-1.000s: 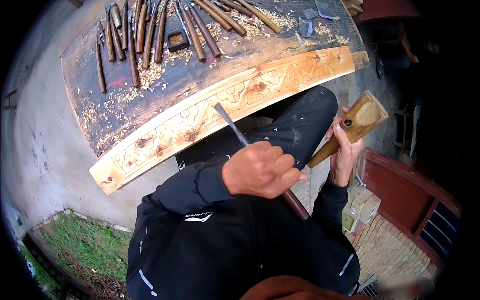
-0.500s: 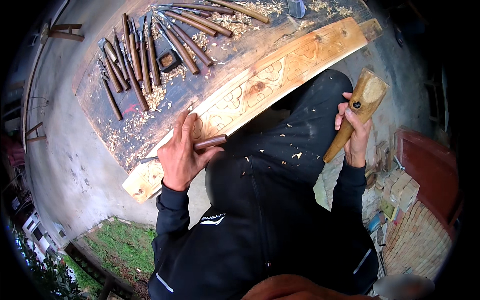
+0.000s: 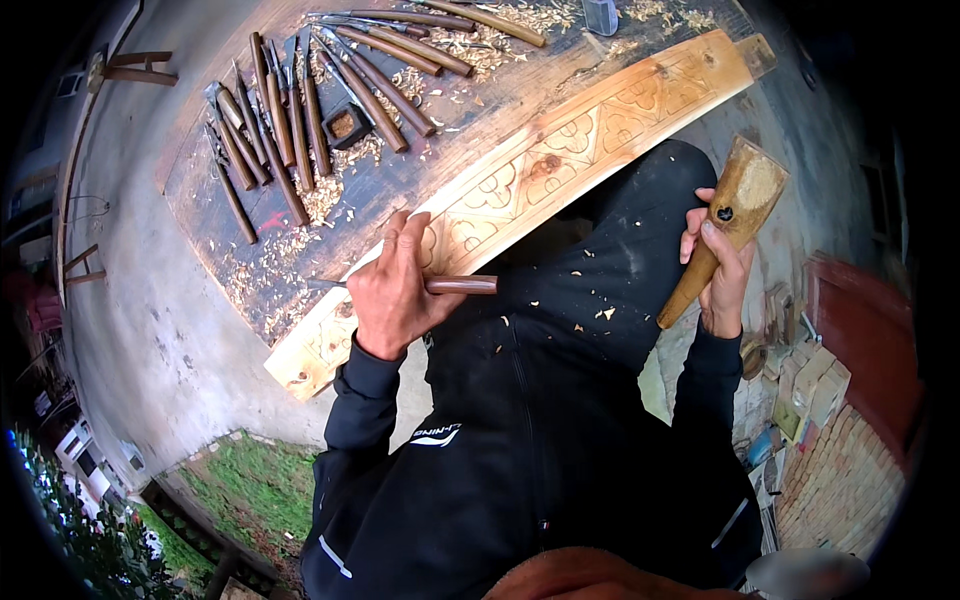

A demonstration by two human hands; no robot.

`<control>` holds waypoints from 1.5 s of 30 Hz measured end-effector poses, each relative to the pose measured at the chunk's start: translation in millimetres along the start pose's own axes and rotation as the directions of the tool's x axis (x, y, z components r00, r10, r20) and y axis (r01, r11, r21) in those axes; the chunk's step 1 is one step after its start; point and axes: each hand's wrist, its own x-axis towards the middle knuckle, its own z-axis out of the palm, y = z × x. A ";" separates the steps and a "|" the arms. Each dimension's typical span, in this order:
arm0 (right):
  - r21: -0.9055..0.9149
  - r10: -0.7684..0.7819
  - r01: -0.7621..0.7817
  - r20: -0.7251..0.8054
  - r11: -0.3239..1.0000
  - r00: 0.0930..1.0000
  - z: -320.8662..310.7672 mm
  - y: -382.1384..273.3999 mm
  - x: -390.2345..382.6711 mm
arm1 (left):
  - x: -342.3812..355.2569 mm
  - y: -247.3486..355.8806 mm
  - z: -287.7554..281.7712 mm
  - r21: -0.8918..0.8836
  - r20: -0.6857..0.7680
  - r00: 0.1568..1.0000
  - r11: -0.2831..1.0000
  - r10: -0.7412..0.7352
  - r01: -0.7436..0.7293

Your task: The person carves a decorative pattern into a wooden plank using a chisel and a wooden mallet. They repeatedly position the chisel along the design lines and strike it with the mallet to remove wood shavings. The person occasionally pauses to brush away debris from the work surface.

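A long pale board (image 3: 545, 165), cut with a repeating leaf-like pattern between slanted bands, lies slantwise along the near edge of the workbench (image 3: 400, 185). My left hand (image 3: 395, 290) rests over its left part, closed round a carving chisel (image 3: 462, 285). The brown handle points right past my palm, and the thin metal end sticks out to the left. To the right, beyond my knee, my right hand (image 3: 722, 255) grips a wooden mallet (image 3: 745, 190) by its handle. Its broad head points up and away from me, apart from the board.
Several chisels (image 3: 290, 120) with brown handles lie fanned on the bench among wood shavings (image 3: 320, 195). A small dark square box (image 3: 345, 124) sits between them. A clear container (image 3: 600, 16) stands at the far edge. Stacked bricks (image 3: 840, 490) lie at lower right.
My left hand has slid right along the board with the chisel, whose handle now lies more level. The mallet stays in my right hand. The whole view has shifted slightly.
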 end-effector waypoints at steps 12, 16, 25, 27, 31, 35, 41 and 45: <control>0.047 0.001 -0.001 -0.003 0.999 1.000 0.3 2.3 -1.4 | 66.7 29.5 1.0 -0.119 -0.239 0.970 0.991 0.034 -0.064; 0.042 -0.005 0.005 -0.001 0.999 1.000 -0.5 1.2 -1.5 | 111.6 -17.5 -46.7 -0.555 -0.690 0.691 0.770 -0.216 -0.313; 0.039 -0.009 0.009 0.015 0.999 1.000 0.5 1.9 -1.7 | 156.6 -58.0 -63.5 -0.854 -0.519 0.691 0.339 -0.503 -0.395; 0.031 -0.007 0.007 0.010 0.999 1.000 0.0 1.2 -2.5 | 160.6 -63.4 -55.0 -0.834 -0.546 0.684 0.392 -0.484 -0.389; 0.012 -0.001 0.002 -0.004 1.000 1.000 1.5 -0.6 -2.3 | 159.6 -71.1 -44.5 -0.858 -0.497 0.736 0.388 -0.459 -0.337; 0.012 -0.004 0.004 -0.009 1.000 1.000 3.1 -1.9 -2.6 | 161.6 -71.3 -44.0 -0.898 -0.422 0.776 0.333 -0.468 -0.288; 0.024 -0.003 0.003 0.001 1.000 1.000 3.2 -4.0 -2.4 | 160.2 -58.3 -49.2 -0.954 -0.300 0.753 0.188 -0.586 -0.234; 0.031 0.005 -0.006 0.011 1.000 1.000 0.8 -2.8 -2.7 | 143.2 -11.8 -58.8 -0.912 -0.373 0.822 0.009 -0.431 -0.409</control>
